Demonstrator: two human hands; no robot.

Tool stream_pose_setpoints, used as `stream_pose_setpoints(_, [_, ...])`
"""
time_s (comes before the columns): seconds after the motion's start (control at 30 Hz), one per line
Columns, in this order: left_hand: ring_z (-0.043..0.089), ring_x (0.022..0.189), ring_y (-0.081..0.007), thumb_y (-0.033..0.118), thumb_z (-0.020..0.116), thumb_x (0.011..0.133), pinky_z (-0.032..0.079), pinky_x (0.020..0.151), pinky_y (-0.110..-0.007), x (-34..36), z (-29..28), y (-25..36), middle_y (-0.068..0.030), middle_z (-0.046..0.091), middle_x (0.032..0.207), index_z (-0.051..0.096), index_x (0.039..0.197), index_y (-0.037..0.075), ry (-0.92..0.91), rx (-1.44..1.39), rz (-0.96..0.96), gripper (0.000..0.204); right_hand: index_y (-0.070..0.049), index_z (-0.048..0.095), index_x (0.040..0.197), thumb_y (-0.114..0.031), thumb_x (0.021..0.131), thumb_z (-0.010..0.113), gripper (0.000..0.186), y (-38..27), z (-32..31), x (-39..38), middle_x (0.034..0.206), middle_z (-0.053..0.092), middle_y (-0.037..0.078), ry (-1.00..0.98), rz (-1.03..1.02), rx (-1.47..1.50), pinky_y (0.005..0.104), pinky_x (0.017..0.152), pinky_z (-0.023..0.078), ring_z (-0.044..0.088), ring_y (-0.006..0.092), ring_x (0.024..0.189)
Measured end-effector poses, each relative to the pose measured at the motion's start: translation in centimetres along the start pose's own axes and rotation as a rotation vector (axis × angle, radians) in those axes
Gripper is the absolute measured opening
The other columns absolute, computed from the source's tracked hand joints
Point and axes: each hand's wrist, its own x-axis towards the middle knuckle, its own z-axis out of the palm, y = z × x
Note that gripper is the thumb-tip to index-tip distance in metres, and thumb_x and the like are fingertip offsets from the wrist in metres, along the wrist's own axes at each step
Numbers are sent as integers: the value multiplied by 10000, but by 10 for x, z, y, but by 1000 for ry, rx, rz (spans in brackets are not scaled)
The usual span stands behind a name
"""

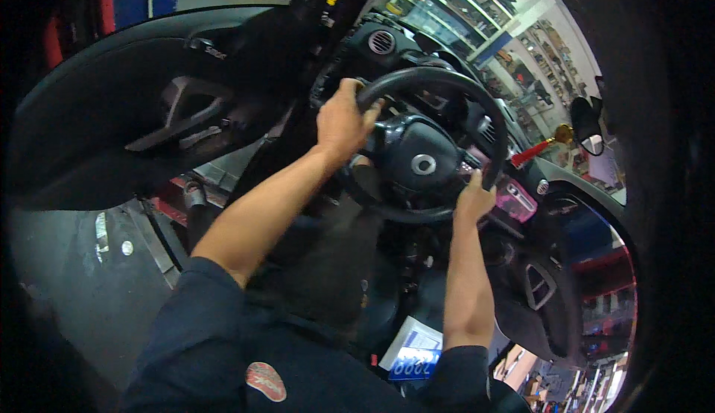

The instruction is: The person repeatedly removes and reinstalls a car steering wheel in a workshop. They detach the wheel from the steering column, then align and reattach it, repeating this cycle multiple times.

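Observation:
A black steering wheel (497, 130) with a round emblem on its hub fills the middle of the head view, tilted. On its left rim my left hand (344, 121) is closed, the thumb lying toward the inside of the wheel. Lower on the right side, my right hand (475, 198) wraps the rim, one finger pointing up along it. Both arms reach out from dark short sleeves. Behind the wheel the instrument cluster is partly hidden. The fingers' far sides are out of sight behind the rim.
To the left, the black car door (89, 107) stands open over a grey floor. A pink-lit panel (516, 201) sits right of the wheel. A red tassel (530, 152) hangs by the mirror (590, 143). Papers and a blue plate (414, 364) lie at my right. Shelves show through the windscreen.

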Motion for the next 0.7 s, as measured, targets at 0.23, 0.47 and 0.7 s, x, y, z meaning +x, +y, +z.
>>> stream_pose_setpoints(0.23, [540, 1350, -447, 86, 839, 767, 419, 1172, -546, -38, -17, 8, -238, 564, 1429, 577, 1417, 25, -147, -1, 768, 703, 110, 441, 1462, -367, 988, 798, 761, -4, -28, -27, 1377, 616, 324, -106, -31, 182, 507, 1082, 496, 631, 472, 1234])
stream_pose_setpoints(0.47, [488, 1496, -440, 166, 630, 1003, 353, 1276, -522, -43, 15, 8, -265, 408, 1687, 320, 1729, 115, -260, 731, 874, 791, 94, 333, 1600, -172, 824, 857, 973, -32, -54, -63, 1645, 381, 342, -242, -929, -221, 603, 1312, 276, 355, 509, 1549])
stream_pose_setpoints(0.7, [670, 891, -280, 168, 657, 951, 548, 799, -410, -16, 14, 6, -185, 625, 1251, 243, 1774, 202, -408, 819, 959, 921, 180, 286, 1590, -124, 679, 929, 1156, -39, -28, -33, 1357, 621, 313, -426, -954, -523, 561, 1213, 403, 609, 471, 1265])
